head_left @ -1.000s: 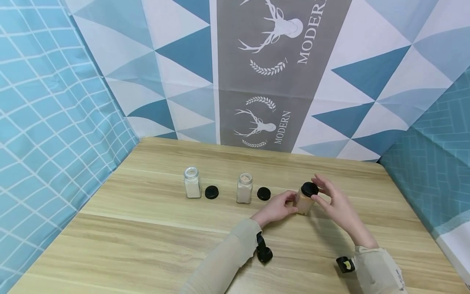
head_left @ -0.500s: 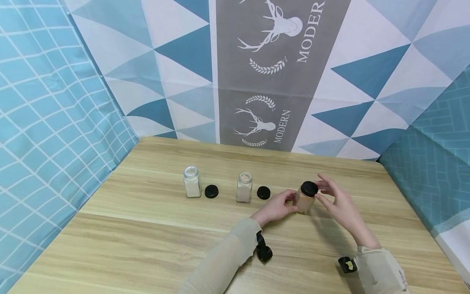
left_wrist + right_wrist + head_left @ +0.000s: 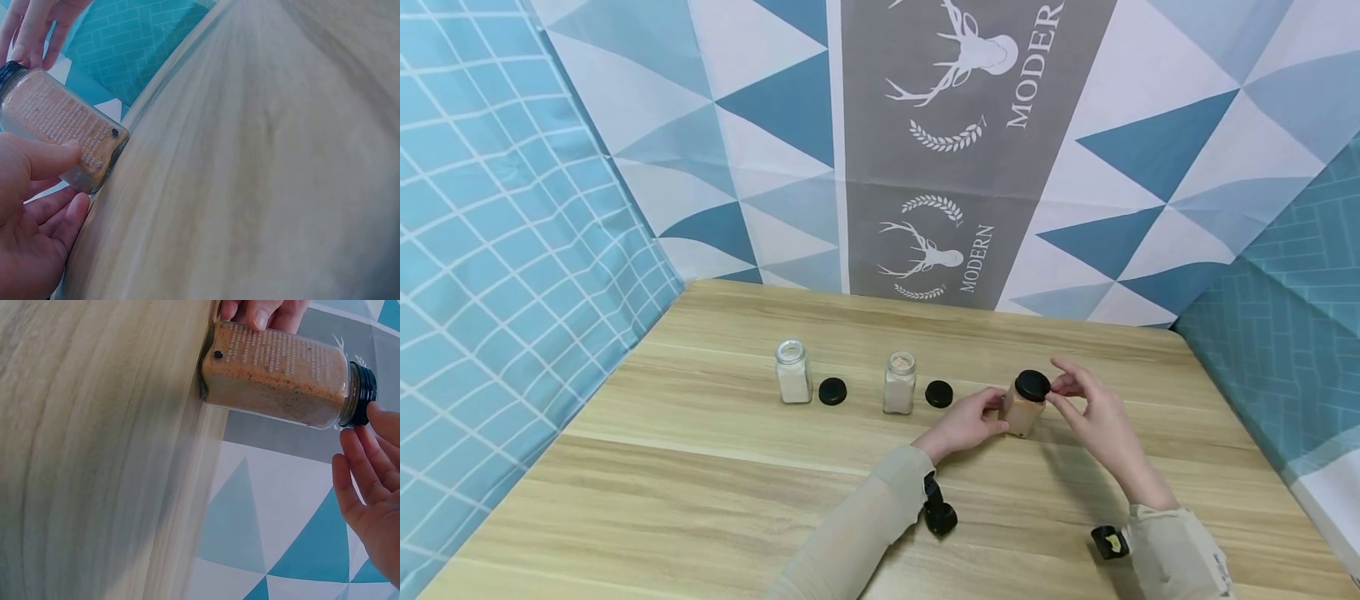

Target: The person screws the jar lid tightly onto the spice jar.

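Note:
A square glass spice jar (image 3: 275, 375) full of orange-brown powder stands upright on the table, its black lid (image 3: 1032, 385) seated on the neck. My left hand (image 3: 966, 423) grips the lower part of the jar from the left, the thumb lying along the printed side in the left wrist view. My right hand (image 3: 1096, 421) is at the lid's right edge, thumb and fingertips pinching its rim in the right wrist view. To the left stand two lidless jars: one with pale beige powder (image 3: 899, 387), the other with white powder (image 3: 793, 379).
Beside each lidless jar lies a black lid, the nearer lid (image 3: 938, 393) close to my left hand and the farther lid (image 3: 832, 391) by the white powder. Patterned cloth (image 3: 925, 150) hangs behind the wooden table (image 3: 700, 492) and at both sides.
My right hand has shifted slightly right on the lid, its fingers drawing from around the lid to its right edge. My left hand and the jar stay in place.

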Tool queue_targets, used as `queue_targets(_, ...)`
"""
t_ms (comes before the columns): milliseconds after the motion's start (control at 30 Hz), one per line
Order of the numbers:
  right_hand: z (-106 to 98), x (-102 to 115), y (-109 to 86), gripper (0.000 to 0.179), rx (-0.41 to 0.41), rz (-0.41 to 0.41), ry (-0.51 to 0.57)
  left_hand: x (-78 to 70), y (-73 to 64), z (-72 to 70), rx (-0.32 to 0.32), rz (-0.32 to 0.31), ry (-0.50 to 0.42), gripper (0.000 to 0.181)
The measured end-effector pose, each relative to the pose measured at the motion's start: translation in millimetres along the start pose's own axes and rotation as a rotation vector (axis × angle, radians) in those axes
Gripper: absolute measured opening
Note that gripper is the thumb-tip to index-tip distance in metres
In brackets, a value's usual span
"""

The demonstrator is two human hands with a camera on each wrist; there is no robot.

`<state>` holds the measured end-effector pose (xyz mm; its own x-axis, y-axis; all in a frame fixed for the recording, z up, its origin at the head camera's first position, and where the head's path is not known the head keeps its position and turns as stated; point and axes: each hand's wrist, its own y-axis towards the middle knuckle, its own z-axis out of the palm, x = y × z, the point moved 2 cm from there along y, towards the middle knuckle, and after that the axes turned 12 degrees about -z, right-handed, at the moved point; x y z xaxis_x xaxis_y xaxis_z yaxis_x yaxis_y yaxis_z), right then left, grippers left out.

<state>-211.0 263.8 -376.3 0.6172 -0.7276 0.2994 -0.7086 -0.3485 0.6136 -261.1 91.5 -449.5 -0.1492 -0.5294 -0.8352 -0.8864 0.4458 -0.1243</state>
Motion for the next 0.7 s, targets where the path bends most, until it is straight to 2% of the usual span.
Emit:
queue_targets(100,-0.1,0.2,-0.2,0.05,0.013,0.004,0.017,-0.4,-0.6,-0.6,0.001,-0.001,-0.008,0.046)
queue_targets(367,4.0,2.4,1.7,0.048,0.157,-0.04,0.059,-1.1,-2.1,-1.1,0.002,-0.007,-0.006,0.046)
queue_targets(567,4.6,5.4,2.8,0.046,0.149,-0.095,0.053,-0.7,-2.0,-0.4,0.002,0.0,-0.006,0.045)
queue_targets(700,4.2,5.0,2.0,0.048,0.141,-0.102,0.065,-1.1,-2.1,-1.3,-0.001,0.005,-0.005,0.045)
